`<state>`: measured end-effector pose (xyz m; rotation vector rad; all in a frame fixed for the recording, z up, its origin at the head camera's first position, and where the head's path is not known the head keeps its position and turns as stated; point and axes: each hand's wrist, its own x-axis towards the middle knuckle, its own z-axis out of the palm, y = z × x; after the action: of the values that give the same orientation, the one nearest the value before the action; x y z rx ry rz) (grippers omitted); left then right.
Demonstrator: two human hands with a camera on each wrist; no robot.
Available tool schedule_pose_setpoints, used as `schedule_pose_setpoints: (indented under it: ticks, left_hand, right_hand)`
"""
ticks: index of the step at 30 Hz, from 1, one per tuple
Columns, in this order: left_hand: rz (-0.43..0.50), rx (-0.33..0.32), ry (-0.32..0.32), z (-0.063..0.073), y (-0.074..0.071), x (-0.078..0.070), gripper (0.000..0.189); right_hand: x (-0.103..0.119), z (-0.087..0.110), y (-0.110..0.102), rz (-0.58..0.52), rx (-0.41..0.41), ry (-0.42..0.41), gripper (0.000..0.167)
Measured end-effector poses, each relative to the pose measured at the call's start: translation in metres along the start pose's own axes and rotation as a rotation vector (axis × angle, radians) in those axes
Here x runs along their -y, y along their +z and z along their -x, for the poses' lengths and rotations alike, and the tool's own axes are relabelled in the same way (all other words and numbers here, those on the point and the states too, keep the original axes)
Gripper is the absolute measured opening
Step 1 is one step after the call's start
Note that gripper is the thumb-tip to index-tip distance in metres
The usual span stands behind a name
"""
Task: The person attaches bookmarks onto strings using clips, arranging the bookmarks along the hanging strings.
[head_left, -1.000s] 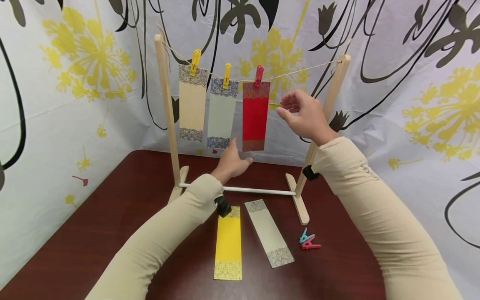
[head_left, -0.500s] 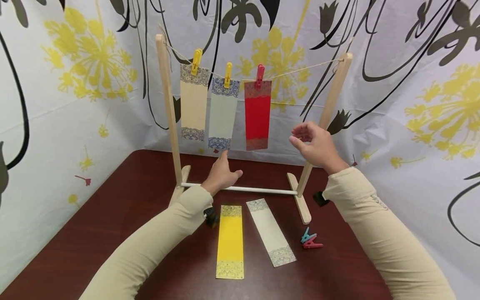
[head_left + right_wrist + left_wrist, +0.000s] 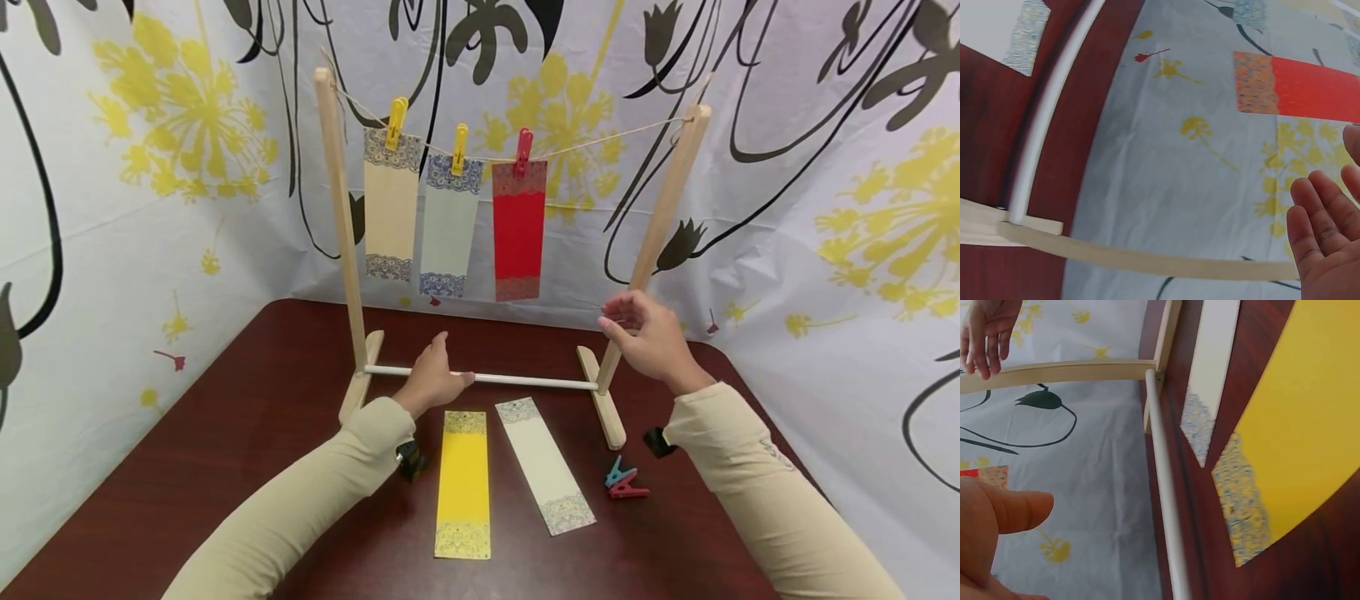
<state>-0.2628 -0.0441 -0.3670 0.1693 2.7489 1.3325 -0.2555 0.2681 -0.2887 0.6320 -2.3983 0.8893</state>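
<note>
My left hand (image 3: pixel 435 377) hovers by the stand's white crossbar (image 3: pixel 525 382), thumb apart from the fingers and nothing held. My right hand (image 3: pixel 647 335) is in front of the right wooden post (image 3: pixel 667 200), fingers loosely bent around nothing. From the string above hang a cream bookmark (image 3: pixel 390 208), a pale grey-green bookmark (image 3: pixel 448 221) and a red bookmark (image 3: pixel 519 233). Two yellow clothespins (image 3: pixel 460 150) and one red clothespin (image 3: pixel 523 152) clip them. A yellow bookmark (image 3: pixel 462 483) and an off-white bookmark (image 3: pixel 545 467) lie on the table, nearer than the crossbar.
A blue clothespin (image 3: pixel 618 472) and a pink-red clothespin (image 3: pixel 628 490) lie together on the dark red table (image 3: pixel 225 467), right of the off-white bookmark. The stand's wooden feet (image 3: pixel 602 404) rest at both sides. A flower-patterned curtain (image 3: pixel 795 183) hangs behind.
Both hands have come down and away from the hanging bookmarks, the left toward the lower left and the right toward the lower right. The three clipped bookmarks stay on the string.
</note>
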Motion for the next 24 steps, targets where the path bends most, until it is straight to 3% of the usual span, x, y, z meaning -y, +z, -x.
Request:
schedule_pose_setpoints:
  ticks: [15, 24]
  left_hand:
    - [-0.039, 0.07, -0.063, 0.01, 0.021, 0.033, 0.093]
    - [-0.082, 0.122, -0.113, 0.015, 0.027, 0.035, 0.105]
  right_hand:
    - [-0.024, 0.066, 0.014, 0.034, 0.03, 0.114, 0.02]
    - [-0.037, 0.101, 0.019, 0.056, 0.062, 0.178, 0.018]
